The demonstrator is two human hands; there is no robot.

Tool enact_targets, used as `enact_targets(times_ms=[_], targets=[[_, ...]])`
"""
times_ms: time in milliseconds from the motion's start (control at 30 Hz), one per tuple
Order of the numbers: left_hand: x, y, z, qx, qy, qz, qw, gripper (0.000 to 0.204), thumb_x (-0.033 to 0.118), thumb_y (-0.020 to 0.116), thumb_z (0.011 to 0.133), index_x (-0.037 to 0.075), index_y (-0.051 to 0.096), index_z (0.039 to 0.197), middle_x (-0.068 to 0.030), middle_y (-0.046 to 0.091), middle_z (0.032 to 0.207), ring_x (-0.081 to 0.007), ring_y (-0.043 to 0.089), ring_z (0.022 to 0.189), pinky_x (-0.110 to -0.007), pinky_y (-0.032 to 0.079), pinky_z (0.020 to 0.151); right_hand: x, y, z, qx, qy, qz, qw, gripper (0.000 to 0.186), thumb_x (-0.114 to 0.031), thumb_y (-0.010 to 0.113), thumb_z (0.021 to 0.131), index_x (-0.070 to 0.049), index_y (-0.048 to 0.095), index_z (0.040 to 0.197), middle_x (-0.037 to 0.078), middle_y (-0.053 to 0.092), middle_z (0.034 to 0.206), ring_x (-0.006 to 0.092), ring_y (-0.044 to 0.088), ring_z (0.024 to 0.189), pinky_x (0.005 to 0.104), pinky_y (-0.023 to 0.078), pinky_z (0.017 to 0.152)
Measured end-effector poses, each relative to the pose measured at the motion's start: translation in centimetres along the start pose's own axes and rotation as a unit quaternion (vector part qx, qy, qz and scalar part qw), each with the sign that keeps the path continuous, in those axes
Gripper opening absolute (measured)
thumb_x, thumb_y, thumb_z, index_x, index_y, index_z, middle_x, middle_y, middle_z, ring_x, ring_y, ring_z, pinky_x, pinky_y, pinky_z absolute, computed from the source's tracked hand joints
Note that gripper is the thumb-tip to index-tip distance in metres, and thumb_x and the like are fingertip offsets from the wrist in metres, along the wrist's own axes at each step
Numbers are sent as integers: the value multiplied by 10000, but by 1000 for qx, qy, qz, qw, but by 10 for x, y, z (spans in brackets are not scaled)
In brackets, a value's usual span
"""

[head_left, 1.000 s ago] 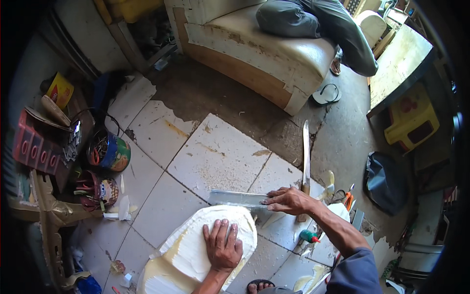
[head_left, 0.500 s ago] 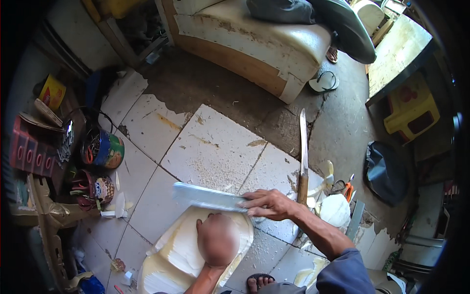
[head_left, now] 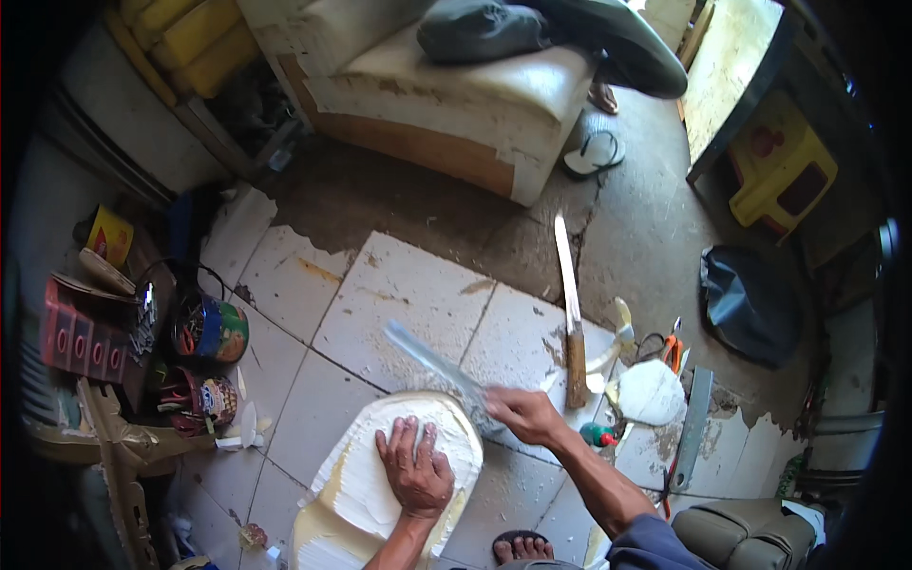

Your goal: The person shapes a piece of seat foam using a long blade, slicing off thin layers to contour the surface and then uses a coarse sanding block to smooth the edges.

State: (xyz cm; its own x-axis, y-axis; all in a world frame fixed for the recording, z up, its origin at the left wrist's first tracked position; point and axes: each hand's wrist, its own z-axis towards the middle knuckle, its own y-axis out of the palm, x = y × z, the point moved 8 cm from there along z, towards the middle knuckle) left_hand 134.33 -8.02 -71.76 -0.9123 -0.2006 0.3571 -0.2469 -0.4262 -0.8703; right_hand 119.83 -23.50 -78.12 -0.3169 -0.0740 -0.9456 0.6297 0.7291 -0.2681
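Observation:
A thick cream and white foam pad (head_left: 353, 532) with a rounded far end lies in front of me, its top cut and rough. My left hand (head_left: 418, 472) rests flat on it, fingers spread. Wrapped round the near end of a long, flat metal blade (head_left: 432, 359) is my right hand (head_left: 525, 415). The blade slants away to the left along the pad's far right edge, and motion blurs it. I cannot tell whether its edge touches the foam.
On the tiles lie a long knife (head_left: 572, 313), foam scraps (head_left: 650, 391), orange-handled pliers (head_left: 673, 350), a metal strip (head_left: 693, 427) and a small green bottle (head_left: 598, 434). Tins of tools (head_left: 211, 328) stand left. Beyond are a worn sofa (head_left: 418, 142), a flip-flop (head_left: 595, 155) and another person's leg (head_left: 617, 47).
My right hand has shifted right, and the blade has swung from nearly level to a steep slant along the pad's side. My left hand stays on the pad. The whole view has shifted.

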Motion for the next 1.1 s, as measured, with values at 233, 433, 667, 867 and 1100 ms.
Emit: enact_targets(times_ms=[233, 433, 667, 867, 1100], targets=[[1, -3, 8, 9, 10, 3, 1000, 372, 109, 544, 908, -5, 681, 1235, -219, 611, 1358, -423, 526, 1356, -644, 281, 1219, 11, 20, -31, -27, 88, 34, 995, 407, -351, 628, 1055, -61, 699, 1331, 169, 728, 1284, 230, 699, 1202, 333, 531, 1040], [1, 7, 3, -14, -2, -3, 1000, 417, 90, 552, 864, -11, 677, 1248, -216, 594, 1377, -421, 513, 1368, -627, 275, 1228, 11, 55, -63, 127, 81, 77, 986, 388, -320, 623, 1055, -29, 694, 1302, 198, 720, 1273, 273, 714, 1159, 330, 541, 997], [3, 10, 4, -7, -3, 10, 1000, 380, 83, 578, 870, 33, 699, 1227, -185, 608, 1375, -389, 515, 1379, -609, 284, 1233, 4, 42, -60, 174, 106, 166, 965, 426, -352, 621, 1054, -14, 683, 1306, 224, 724, 1236, 314, 695, 1210, 365, 527, 1018], [-10, 2, 4, 34, 4, 21, 999, 431, 79, 558, 847, 10, 685, 1254, -208, 608, 1371, -397, 510, 1376, -590, 254, 1250, 39, 95, -132, 142, 234, 110, 956, 461, -412, 594, 1058, -29, 706, 1289, 237, 710, 1251, 300, 703, 1199, 356, 526, 1023], [-14, 13, 9, -46, -47, 9, 998, 398, 106, 603, 843, -11, 679, 1215, -219, 612, 1358, -404, 482, 1391, -539, 264, 1253, 57, 106, -169, 66, 306, 67, 948, 559, -504, 584, 1029, -8, 709, 1253, 267, 718, 1156, 343, 733, 1105, 401, 553, 951]])
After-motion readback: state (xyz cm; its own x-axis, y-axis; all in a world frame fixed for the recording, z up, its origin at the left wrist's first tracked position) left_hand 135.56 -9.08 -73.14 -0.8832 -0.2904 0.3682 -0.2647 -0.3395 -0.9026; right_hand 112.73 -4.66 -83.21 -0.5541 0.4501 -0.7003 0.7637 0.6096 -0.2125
